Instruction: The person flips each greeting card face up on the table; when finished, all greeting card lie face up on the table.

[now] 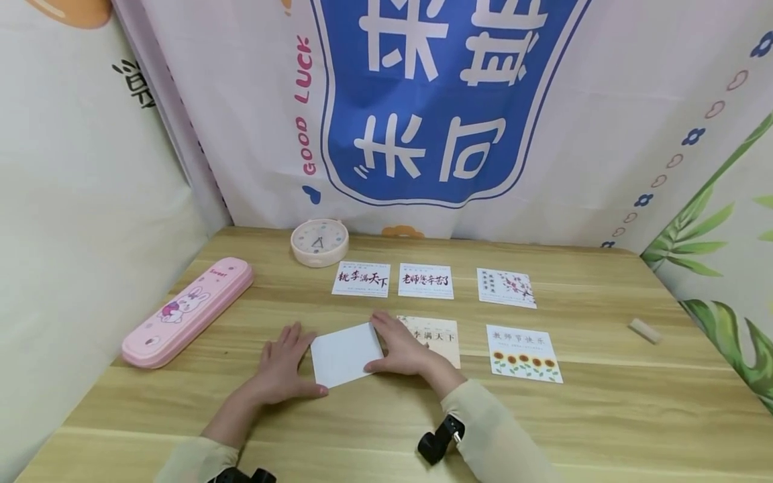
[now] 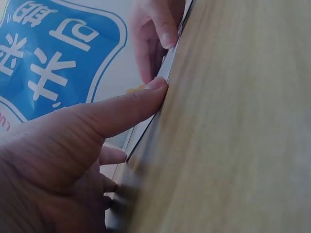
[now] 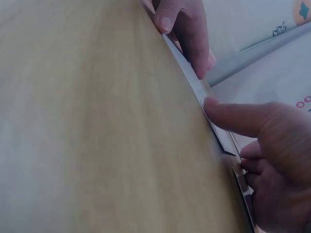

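A blank white card (image 1: 347, 355) lies low over the table in the head view, slightly turned, between both hands. My left hand (image 1: 282, 369) holds its left end, the thumb at the near corner and the fingers spread towards the far one. My right hand (image 1: 401, 345) grips the right end in the same way. In the left wrist view the left thumb (image 2: 131, 109) rests on the card's near edge. The right thumb (image 3: 238, 116) does likewise in the right wrist view. Partly behind the right hand is a cream card (image 1: 443, 335) with printed characters.
Two cards with red writing (image 1: 361, 279) (image 1: 425, 280), a blossom card (image 1: 507, 288) and a sunflower card (image 1: 524, 353) lie on the table. A pink pencil case (image 1: 188, 312) is at left, a round clock (image 1: 320, 243) behind, a small beige block (image 1: 645, 331) at right.
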Demonstrator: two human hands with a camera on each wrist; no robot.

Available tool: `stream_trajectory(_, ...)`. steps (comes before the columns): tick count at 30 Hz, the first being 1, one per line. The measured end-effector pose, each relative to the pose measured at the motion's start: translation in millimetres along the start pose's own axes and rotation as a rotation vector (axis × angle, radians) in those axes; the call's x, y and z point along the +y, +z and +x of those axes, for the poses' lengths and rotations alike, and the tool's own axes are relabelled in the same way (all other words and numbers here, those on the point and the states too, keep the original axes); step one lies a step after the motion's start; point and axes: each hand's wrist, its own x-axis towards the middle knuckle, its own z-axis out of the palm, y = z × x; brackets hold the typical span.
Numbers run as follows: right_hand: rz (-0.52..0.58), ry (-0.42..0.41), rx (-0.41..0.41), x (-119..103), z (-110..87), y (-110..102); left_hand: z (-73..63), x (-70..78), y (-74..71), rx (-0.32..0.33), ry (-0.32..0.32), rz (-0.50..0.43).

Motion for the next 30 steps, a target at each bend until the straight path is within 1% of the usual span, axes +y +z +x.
stream_trajectory(6,-0.03,-0.018,-0.008,0.2,-0.6,-1.1,-0.7,2.5,-1.1,0.005,-0.003,-0.019)
stream_trajectory(11,-0.037,-0.003,-0.028,-1.1,0.6,-1.0,-0.5,2.0,-1.5,0.011,-0.014,-0.025)
stream_trajectory(16,-0.044,0.0,-0.032,-0.1,1.5,0.2,-1.2,2.0,-1.7,0.013,-0.008,-0.022)
stream_trajectory(22,-0.047,0.006,-0.057,-0.3,1.3,-0.7,-1.5,2.3,-1.6,0.017,-0.005,-0.03)
stream_trajectory(27,-0.038,0.01,-0.059,-0.3,0.9,-0.4,-1.4,3.1,-1.7,0.04,-0.008,-0.052)
stream_trajectory(30,-0.01,0.022,-0.044,0.1,0.7,0.6,-0.8,4.3,-2.0,0.082,0.006,-0.088)
